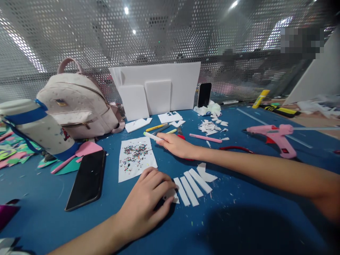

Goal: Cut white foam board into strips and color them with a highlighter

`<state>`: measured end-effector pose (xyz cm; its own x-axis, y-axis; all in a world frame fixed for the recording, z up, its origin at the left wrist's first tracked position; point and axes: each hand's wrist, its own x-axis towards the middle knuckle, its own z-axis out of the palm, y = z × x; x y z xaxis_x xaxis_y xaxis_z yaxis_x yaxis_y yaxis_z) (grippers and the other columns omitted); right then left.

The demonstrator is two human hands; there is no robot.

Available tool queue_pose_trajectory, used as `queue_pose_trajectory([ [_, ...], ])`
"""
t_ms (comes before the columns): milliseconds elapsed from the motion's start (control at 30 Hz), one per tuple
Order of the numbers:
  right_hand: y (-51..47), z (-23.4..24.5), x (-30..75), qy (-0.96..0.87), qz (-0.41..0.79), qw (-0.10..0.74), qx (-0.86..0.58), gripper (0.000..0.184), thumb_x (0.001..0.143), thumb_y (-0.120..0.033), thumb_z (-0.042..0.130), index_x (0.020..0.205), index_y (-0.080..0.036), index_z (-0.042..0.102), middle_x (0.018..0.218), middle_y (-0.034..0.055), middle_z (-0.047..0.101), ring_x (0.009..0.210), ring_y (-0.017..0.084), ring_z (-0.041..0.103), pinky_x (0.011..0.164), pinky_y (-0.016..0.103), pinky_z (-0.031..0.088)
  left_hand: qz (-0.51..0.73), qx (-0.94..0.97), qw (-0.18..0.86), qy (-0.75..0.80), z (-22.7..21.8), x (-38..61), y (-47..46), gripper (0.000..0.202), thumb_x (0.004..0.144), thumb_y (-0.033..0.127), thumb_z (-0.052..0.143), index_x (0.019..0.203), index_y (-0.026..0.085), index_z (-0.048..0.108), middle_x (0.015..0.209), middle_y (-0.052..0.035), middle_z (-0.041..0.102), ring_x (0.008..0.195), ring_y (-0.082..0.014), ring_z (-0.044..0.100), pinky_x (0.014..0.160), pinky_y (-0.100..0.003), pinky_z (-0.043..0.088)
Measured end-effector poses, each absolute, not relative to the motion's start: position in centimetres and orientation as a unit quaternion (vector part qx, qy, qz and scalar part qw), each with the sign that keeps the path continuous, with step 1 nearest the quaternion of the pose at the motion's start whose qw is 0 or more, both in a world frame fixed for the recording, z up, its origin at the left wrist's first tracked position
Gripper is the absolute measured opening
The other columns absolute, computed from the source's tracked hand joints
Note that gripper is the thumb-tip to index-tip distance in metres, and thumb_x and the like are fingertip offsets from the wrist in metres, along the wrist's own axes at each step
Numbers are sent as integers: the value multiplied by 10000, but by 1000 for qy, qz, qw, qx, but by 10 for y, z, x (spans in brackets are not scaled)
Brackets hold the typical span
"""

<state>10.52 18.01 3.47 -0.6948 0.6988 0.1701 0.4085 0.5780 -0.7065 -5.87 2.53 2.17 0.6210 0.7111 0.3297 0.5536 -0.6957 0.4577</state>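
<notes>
My right hand [178, 144] is closed around a white pen [152, 136] with a pale green end, reaching over the table from the right. Just beyond its fingers lie a yellow pencil and several other slim tools. My left hand [148, 196] rests on the table with curled fingers, its thumb and forefinger about a small white foam piece [174, 197], mostly hidden. Right beside it are several cut white foam strips [191, 188] and an angular offcut [206, 173]. A white sheet [124, 175] strewn with tiny coloured bits lies beyond the left hand.
A black phone [89, 179], a tumbler [39, 124] and a pale backpack [77, 102] stand left. White foam boards [183, 85] lean at the back. Foam scraps [208, 126], a pink pen [205, 137], a pink glue gun [276, 134] and a glue stick [260, 98] lie right.
</notes>
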Motion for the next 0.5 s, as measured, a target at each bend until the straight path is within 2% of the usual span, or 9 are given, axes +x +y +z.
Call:
queue_pose_trajectory([
  [300, 187, 28, 101, -827, 402, 219, -325, 307, 985, -336, 599, 1240, -165, 597, 1220, 95, 629, 1006, 219, 654, 848, 417, 573, 247, 887, 160, 356, 23, -59, 25, 264, 968, 152, 454, 1192, 232, 569, 1099, -63, 643, 1011, -205, 559, 970, -428, 419],
  [500, 192, 31, 91, -838, 402, 190, -317, 321, 981, -334, 605, 1255, -168, 592, 1254, 100, 615, 1047, 233, 643, 878, 439, 562, 236, 891, 172, 348, 23, -58, 24, 256, 973, 147, 434, 1173, 239, 566, 1095, -62, 635, 1004, -198, 558, 979, -428, 412],
])
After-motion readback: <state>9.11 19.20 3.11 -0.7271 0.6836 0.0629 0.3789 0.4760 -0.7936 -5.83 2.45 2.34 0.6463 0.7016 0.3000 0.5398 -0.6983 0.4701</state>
